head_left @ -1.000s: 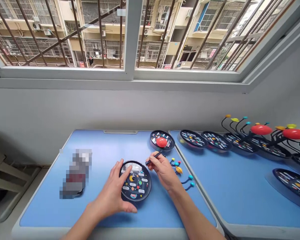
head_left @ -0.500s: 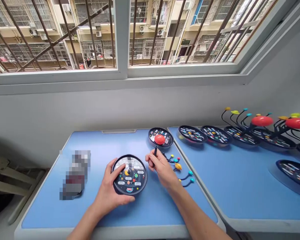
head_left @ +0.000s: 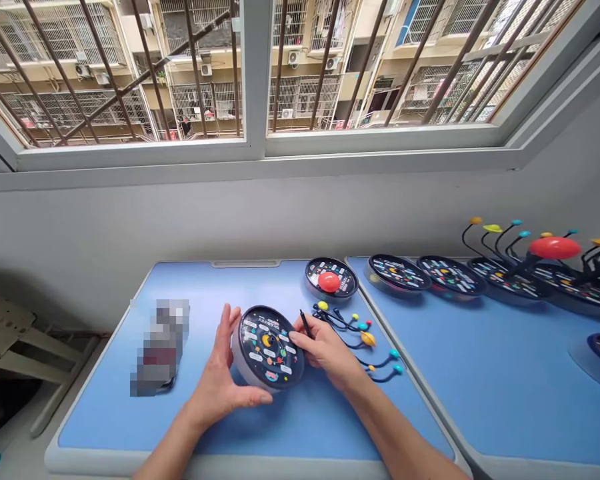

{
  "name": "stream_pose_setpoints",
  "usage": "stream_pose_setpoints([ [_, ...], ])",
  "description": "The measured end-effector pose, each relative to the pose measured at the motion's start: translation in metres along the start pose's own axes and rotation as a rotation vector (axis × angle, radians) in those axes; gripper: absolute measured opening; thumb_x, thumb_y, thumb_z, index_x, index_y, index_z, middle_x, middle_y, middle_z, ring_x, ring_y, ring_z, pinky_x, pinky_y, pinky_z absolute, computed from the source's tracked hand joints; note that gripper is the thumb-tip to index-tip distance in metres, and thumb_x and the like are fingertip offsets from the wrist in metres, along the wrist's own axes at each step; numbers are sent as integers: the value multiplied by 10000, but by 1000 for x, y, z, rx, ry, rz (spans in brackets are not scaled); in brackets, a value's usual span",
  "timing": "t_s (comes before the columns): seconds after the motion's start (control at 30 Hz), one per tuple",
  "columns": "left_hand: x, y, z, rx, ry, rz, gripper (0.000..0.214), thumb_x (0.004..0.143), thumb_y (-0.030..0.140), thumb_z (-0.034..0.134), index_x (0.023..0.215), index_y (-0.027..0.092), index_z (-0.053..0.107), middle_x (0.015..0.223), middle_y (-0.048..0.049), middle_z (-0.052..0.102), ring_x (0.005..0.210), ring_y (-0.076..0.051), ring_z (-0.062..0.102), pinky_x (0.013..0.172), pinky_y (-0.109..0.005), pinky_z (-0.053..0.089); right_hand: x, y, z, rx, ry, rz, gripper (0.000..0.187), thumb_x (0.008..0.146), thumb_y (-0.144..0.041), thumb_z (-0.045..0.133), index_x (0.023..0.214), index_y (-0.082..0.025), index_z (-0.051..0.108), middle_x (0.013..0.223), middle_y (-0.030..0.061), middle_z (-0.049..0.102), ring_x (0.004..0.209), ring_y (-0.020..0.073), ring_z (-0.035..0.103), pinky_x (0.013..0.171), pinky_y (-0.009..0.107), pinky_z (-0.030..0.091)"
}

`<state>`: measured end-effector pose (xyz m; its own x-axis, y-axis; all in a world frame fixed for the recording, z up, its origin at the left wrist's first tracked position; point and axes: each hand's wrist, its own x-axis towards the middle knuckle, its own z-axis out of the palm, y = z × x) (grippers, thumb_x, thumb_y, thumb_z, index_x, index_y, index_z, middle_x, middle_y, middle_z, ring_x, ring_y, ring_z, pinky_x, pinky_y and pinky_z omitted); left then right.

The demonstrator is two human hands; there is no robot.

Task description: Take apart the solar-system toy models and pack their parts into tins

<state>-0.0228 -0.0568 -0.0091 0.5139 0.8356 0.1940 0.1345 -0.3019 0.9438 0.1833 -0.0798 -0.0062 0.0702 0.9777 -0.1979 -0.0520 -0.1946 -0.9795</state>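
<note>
A round black base [head_left: 273, 350] with a planet-chart face stands tilted between my hands. My left hand [head_left: 220, 380] is open around its left side, fingers stretched up and thumb extended below the rim; whether its palm presses on the base is hard to tell. My right hand [head_left: 327, 350] is closed on a short black rod [head_left: 307, 325] that sticks up between its fingers. Its thumb also touches the base's right rim. Just right of that hand lie several curved black stems with coloured balls [head_left: 368, 339] on their ends.
Behind my hands sits another round base with a red ball [head_left: 329, 281]. Along the back of the right table [head_left: 505, 393] stand several similar bases [head_left: 399, 273], some with red domes [head_left: 555, 248] and stems. A pixelated object [head_left: 160, 350] lies at left. A barred window is ahead.
My left fingers have lifted off the chart face and straightened. The base has turned and tilted. My right hand has come against its right rim, still with the rod. The view has shifted slightly.
</note>
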Motion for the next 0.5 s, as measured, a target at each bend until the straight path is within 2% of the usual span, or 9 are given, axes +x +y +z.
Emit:
stream_pose_setpoints([
  [0.13, 3, -5, 4, -233, -4, -51, 1326, 410, 703, 692, 1416, 244, -40, 1490, -160, 122, 1329, -333, 246, 1049, -440, 308, -2, -2, 5, 113, -52, 112, 326, 634, -394, 669, 679, -204, 408, 474, -125, 323, 351, 14, 157, 356, 172, 75],
  [0.23, 8, -3, 3, -328, -6, -74, 1352, 388, 689, 713, 1410, 236, -48, 1466, -169, 189, 1284, -329, 336, 1031, -441, 332, -2, 0, 6, 130, -67, 137, 345, 624, -398, 675, 684, -206, 395, 473, -133, 310, 352, 7, 126, 357, 167, 55],
  [0.37, 9, 1, -3, -143, -33, -80, 1172, 402, 562, 778, 1351, 153, 225, 1310, -158, 437, 1199, -326, 437, 1043, -472, 306, -2, 3, 8, 72, -17, 104, 316, 623, -380, 661, 659, -207, 399, 466, -125, 312, 358, 22, 162, 354, 172, 82],
  [0.5, 7, 1, -5, 23, -13, 6, 1031, 380, 419, 802, 1262, 167, 331, 1221, -122, 492, 1135, -319, 482, 1005, -474, 355, -1, 5, 8, -73, 94, -42, 247, 637, -349, 633, 614, -198, 439, 473, -89, 361, 405, 63, 273, 381, 199, 204],
])
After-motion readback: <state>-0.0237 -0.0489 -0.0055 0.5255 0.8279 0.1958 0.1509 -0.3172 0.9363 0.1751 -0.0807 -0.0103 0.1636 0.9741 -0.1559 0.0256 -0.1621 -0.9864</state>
